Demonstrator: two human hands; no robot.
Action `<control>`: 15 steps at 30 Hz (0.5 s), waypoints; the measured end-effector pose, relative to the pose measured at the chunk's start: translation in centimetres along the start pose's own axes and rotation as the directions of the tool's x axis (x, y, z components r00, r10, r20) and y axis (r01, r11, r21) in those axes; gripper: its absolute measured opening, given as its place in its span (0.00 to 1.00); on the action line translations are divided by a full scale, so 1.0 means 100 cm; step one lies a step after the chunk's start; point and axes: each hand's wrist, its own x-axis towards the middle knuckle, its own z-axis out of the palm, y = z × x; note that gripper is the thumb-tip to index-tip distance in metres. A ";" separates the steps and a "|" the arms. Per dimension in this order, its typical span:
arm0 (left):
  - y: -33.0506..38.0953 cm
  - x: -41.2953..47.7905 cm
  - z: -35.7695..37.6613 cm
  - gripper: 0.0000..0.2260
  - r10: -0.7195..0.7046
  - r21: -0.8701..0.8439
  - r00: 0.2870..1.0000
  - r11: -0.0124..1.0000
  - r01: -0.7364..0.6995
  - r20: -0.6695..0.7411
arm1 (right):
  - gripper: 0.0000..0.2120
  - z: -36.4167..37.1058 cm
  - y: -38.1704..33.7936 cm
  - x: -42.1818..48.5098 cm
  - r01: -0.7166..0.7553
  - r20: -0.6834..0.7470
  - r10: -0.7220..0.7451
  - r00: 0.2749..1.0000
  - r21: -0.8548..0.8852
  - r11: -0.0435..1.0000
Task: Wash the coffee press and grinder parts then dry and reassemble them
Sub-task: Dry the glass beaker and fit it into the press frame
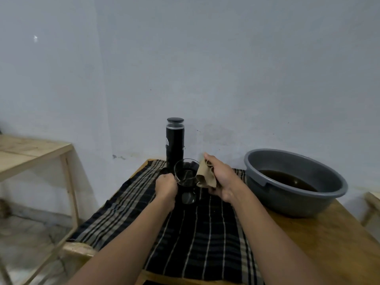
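A clear glass beaker (pixel 186 174) of the coffee press is tilted over the dark plaid cloth (pixel 197 233), its open mouth facing me. My left hand (pixel 166 187) is closed around its left side, where a dark handle part shows. My right hand (pixel 219 177) grips a crumpled tan rag (pixel 205 174) that touches the beaker's right rim. Behind the beaker stands an upright black cylindrical grinder (pixel 174 144) with a dark lid, untouched.
A grey plastic basin (pixel 296 182) holding brown water sits at the right on the wooden table (pixel 320 239). A bare wooden table (pixel 33 153) stands lower to the left, with tiled floor below. A pale wall closes off the back.
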 end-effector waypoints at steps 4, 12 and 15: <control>-0.010 0.013 0.000 0.10 -0.070 0.052 0.996 0.996 0.068 0.048 | 0.18 0.000 0.012 0.013 -0.071 -0.043 0.070 0.997 -0.006 0.997; -0.019 0.010 0.001 0.22 -0.117 0.004 0.990 0.993 0.117 0.084 | 0.18 -0.003 0.030 0.018 -0.110 -0.076 0.108 0.991 -0.015 0.994; -0.015 0.004 -0.007 0.24 -0.020 0.016 1.000 1.000 0.020 0.017 | 0.16 -0.007 0.024 0.009 -0.082 -0.108 0.081 0.991 -0.010 0.997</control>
